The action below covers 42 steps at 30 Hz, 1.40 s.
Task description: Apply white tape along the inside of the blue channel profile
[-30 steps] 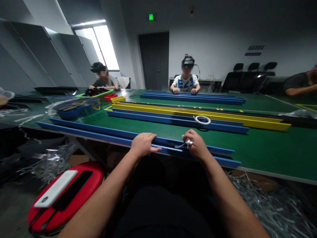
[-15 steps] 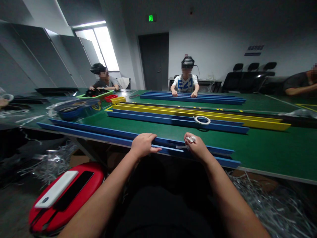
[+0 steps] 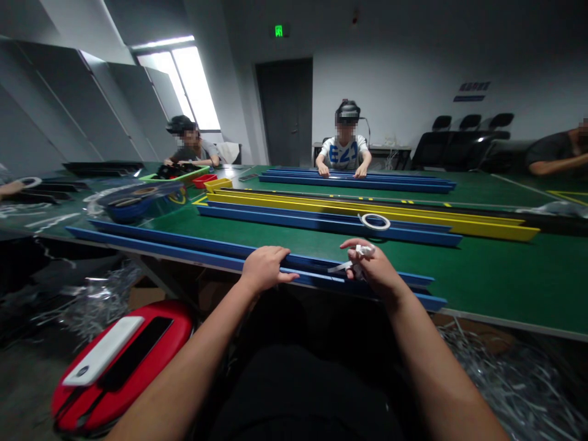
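Your left hand (image 3: 263, 267) lay across the blue channel (image 3: 160, 249) at the near edge of the green table (image 3: 505, 282), thumb spread, its grip unclear, while your right hand (image 3: 371, 267), fingers half curled, held a crumpled white strip (image 3: 365, 250), one end trailing over that channel.

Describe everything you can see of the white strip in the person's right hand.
The white strip is thin and narrow, and looks papery or like plastic film. One part is crumpled into a bunch among the fingers of the right hand; a flatter tail slants out leftward, over the blue rail at the table's near edge. Whether its tip touches the rail cannot be told.
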Tool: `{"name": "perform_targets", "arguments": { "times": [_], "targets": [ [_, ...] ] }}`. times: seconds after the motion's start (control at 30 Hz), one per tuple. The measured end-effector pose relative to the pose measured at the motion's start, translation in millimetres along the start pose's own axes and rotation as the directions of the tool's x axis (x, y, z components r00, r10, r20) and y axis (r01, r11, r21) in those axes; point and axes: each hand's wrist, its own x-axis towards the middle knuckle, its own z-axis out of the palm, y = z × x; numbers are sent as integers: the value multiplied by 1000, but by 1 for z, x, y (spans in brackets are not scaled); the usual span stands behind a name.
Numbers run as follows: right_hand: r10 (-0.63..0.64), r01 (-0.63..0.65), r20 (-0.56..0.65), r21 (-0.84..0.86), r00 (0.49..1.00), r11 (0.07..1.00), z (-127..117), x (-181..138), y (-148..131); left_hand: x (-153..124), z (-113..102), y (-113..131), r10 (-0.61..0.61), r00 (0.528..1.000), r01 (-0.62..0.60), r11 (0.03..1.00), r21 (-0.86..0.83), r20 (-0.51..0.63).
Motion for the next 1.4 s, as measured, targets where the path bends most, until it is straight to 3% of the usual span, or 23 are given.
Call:
{"name": "perform_targets", "arguments": {
  "times": [0.47,0.6,0.67,0.8,0.9,1.0,1.2,1.4],
  "targets": [
    [-10,9,-30,-25,999,1000,-2,5,4,0,-1,1,5,1000,-5,1000,-18,-6],
    [-74,56,-56,-268,996,962,-2,10,10,0,-1,0,5,1000,-5,1000,-9,3],
    [-125,83,-46,-521,991,849,3,11,10,-1,-1,0,4,1000,-4,1000,-8,1],
    [-140,51,-5,-917,990,396,15,5,1,-1,-1,0,0,1000,0,1000,-6,-6],
    [-49,-19,-25,-991,998,129,19,-4,-10,-1,-2,1,-3,1000,3,1000,-1,-6],
    [45,-46,-45,-999,998,26,17,-11,-17,-1,-2,1,-3,1000,3,1000,-3,-11],
    [181,-17,-17,-1000,983,-2,12,-19,-24,-1,-3,2,-5,1000,4,1000,-15,-13],
    [88,89,100,-989,991,116,9,-18,-28,-1,-3,2,-7,1000,6,1000,-14,-9]
  ]
}}
